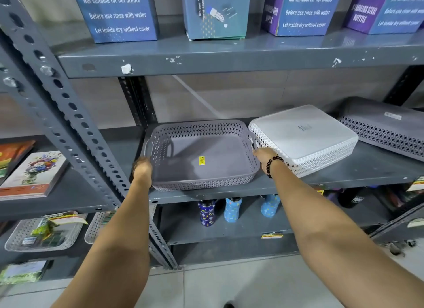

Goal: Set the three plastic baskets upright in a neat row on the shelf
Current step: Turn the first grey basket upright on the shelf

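Note:
A grey lattice basket (202,156) stands upright at the left end of the middle shelf (358,170), with a yellow sticker on its floor. My left hand (142,171) grips its left rim and my right hand (263,155) grips its right rim. Just to its right a white basket (302,135) lies upside down, bottom up, tilted slightly. Further right a second grey basket (385,126) also lies upside down, partly cut off by the frame edge.
A slanted perforated steel post (68,115) stands left of the basket. Boxes (119,14) line the shelf above. Water bottles (231,209) stand on the shelf below. Books (32,174) and filled baskets (43,234) sit on the left rack.

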`<state>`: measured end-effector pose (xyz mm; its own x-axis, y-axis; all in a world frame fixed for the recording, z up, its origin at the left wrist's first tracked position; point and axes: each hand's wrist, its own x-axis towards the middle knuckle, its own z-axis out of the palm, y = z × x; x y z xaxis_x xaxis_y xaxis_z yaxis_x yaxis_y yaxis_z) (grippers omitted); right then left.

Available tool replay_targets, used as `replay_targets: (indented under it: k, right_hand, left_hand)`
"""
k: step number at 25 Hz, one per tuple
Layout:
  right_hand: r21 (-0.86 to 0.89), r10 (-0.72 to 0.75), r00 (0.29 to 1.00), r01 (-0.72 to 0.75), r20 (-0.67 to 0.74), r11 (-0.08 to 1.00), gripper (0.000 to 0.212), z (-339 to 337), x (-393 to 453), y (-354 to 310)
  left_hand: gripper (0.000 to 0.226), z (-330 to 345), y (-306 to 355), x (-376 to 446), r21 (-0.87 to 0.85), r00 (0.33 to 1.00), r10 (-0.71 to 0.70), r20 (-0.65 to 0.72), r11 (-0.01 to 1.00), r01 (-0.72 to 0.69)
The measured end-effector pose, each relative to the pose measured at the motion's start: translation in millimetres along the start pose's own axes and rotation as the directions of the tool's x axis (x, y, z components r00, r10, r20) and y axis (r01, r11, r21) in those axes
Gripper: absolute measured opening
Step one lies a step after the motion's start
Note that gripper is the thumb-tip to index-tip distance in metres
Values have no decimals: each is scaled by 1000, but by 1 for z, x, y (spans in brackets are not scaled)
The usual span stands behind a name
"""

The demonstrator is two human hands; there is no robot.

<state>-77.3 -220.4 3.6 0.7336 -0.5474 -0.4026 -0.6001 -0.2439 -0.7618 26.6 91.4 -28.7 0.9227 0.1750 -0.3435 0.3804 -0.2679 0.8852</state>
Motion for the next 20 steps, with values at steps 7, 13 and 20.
replay_targets:
  k: [7,13,20]
  right_hand:
    - [-87,19,999,-23,-43,996,40,4,1,-1]
    - [44,-24,992,29,-122,999,33,2,-3,-7]
    - [60,-147,946,171,-287,983,24,-46,-10,-12]
  left_hand:
    - [41,7,3,-8,312,995,61,-78,950,-34]
    - [34,30,27,-52,298,931,204,-303,948,-111]
    - [40,132,70,-93,310,908,419,-13,865,-395]
